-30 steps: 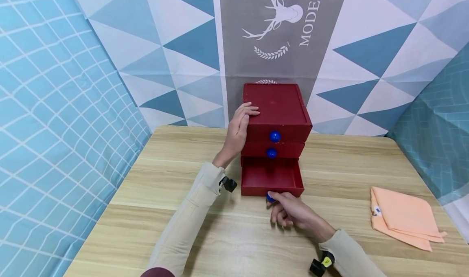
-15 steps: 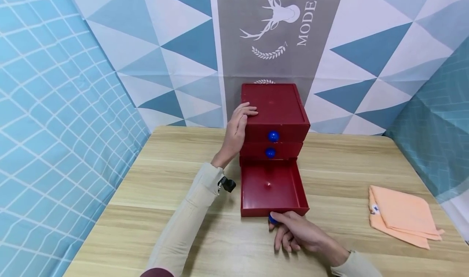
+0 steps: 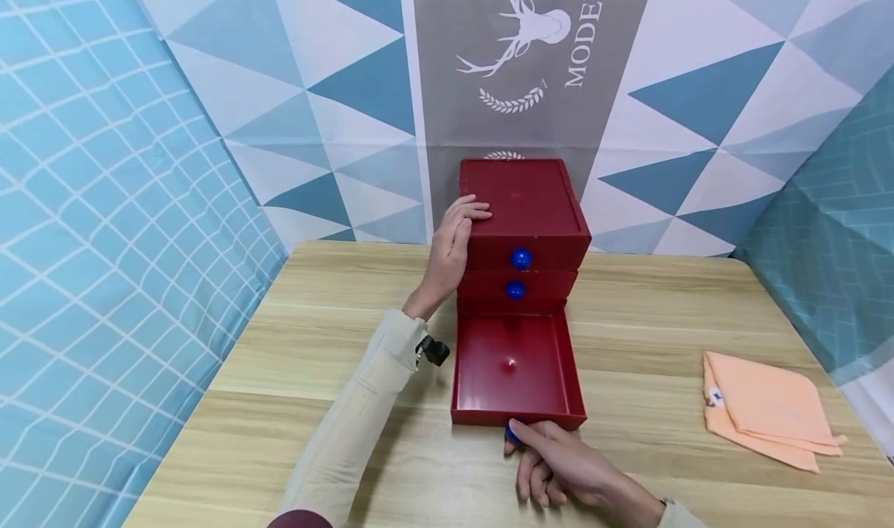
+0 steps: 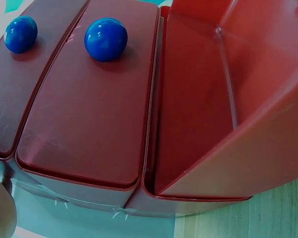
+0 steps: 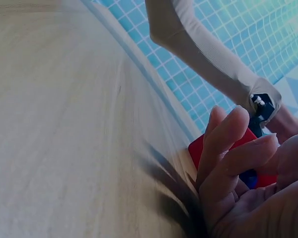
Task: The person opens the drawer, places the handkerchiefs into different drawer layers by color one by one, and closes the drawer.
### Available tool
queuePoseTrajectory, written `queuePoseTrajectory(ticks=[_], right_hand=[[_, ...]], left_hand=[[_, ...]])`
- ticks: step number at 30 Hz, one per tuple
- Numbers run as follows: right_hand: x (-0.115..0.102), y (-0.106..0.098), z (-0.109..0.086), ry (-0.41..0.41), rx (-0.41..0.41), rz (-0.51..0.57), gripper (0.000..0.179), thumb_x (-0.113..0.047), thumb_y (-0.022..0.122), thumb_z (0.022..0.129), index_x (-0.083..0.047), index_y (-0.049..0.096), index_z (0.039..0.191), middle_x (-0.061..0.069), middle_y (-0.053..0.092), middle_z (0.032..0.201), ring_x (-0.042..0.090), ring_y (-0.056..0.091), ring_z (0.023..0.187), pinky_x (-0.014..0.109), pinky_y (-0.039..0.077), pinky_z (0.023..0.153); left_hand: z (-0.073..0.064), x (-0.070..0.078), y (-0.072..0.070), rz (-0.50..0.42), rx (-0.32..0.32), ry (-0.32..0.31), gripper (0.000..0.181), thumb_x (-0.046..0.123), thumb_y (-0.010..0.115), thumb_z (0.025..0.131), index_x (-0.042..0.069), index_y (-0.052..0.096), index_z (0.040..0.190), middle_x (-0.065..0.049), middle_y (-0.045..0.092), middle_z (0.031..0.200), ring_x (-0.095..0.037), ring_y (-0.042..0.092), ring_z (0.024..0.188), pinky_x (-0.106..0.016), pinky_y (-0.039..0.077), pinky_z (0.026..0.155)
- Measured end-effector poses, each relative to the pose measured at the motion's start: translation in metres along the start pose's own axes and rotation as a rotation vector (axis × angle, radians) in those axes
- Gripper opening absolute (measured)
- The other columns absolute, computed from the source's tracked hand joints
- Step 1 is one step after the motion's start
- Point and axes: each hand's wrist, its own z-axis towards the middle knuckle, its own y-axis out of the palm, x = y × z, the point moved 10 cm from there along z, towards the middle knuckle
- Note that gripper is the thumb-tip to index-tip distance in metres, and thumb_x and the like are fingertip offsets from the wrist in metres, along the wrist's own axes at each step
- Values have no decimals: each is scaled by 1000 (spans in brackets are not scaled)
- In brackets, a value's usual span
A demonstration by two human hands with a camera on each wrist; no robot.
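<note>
A dark red drawer cabinet (image 3: pixel 524 194) stands on the table, with its bottom drawer (image 3: pixel 517 365) pulled far out and nothing lying in it. My right hand (image 3: pixel 562 462) pinches that drawer's blue knob (image 3: pixel 513 432) between thumb and forefinger, the other fingers loosely curled below. On the cabinet's upper left edge rests my left hand (image 3: pixel 450 244), fingers stretched over the top. The upper two drawers are closed; their round blue knobs (image 4: pixel 106 39) show in the left wrist view. In the right wrist view, my curled fingers (image 5: pixel 223 148) partly cover the drawer knob.
A folded peach cloth (image 3: pixel 771 408) lies on the wooden table (image 3: pixel 335 310) at the right. Behind the cabinet hangs a patterned backdrop (image 3: pixel 524 62), and a blue checked sheet (image 3: pixel 105 225) runs along the left.
My right hand has drawn the bottom drawer toward me by its knob, with only a little movement in the last half second. The left hand has stayed on the cabinet.
</note>
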Motion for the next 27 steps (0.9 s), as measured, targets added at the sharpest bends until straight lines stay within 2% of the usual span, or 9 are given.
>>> queuePoseTrajectory(ticks=[3,6,11,16,18,21,24,27], right_hand=[[2,2,-1,9,4,3,51,-43,41,106,6,52,112,4,69,69,5,56,44,15,39,36],[5,1,-2,39,26,-5,55,-47,41,105,6,54,112,6,70,69,4,56,42,14,38,35],[10,-3,-9,94,77,-55,68,-58,42,101,6,61,109,11,72,73,3,56,42,14,39,36],[5,-9,-26,90,55,-112,61,-49,45,103,9,65,106,10,72,75,2,56,44,12,37,37],[-2,-10,-35,68,27,-144,57,-43,44,105,11,65,107,9,72,76,2,57,45,12,36,38],[-20,-17,-48,8,26,-231,53,-35,42,107,14,64,107,9,72,76,2,57,46,12,36,39],[-42,-29,-62,-60,82,-331,51,-30,40,108,16,62,106,11,71,75,5,56,46,14,37,40],[-61,-46,-78,-102,169,-403,50,-29,39,109,15,61,107,13,70,76,7,55,47,16,37,39]], left_hand=[[0,-1,0,-1,-2,-5,34,0,32,103,-9,63,114,-25,59,128,-41,37,138,-42,22,120],[0,4,-1,-20,3,30,33,-6,33,101,-13,62,113,-30,58,127,-47,37,136,-43,21,120],[0,1,-1,-4,6,8,33,-2,33,102,-11,63,113,-27,59,127,-43,37,137,-42,22,120],[-1,2,0,-11,-2,18,33,-5,33,102,-13,62,113,-29,58,127,-47,36,137,-46,21,120],[-1,4,-1,-18,1,28,32,-7,33,101,-14,62,113,-31,57,127,-49,36,136,-47,21,120],[0,1,-2,-12,6,11,33,-4,33,102,-12,62,114,-28,58,128,-46,36,137,-43,21,121],[0,-6,-1,4,5,-24,35,3,32,103,-8,63,115,-23,59,129,-39,37,139,-41,22,120],[0,-6,0,3,3,-32,35,4,33,103,-7,64,115,-23,59,129,-39,37,139,-41,22,120]])
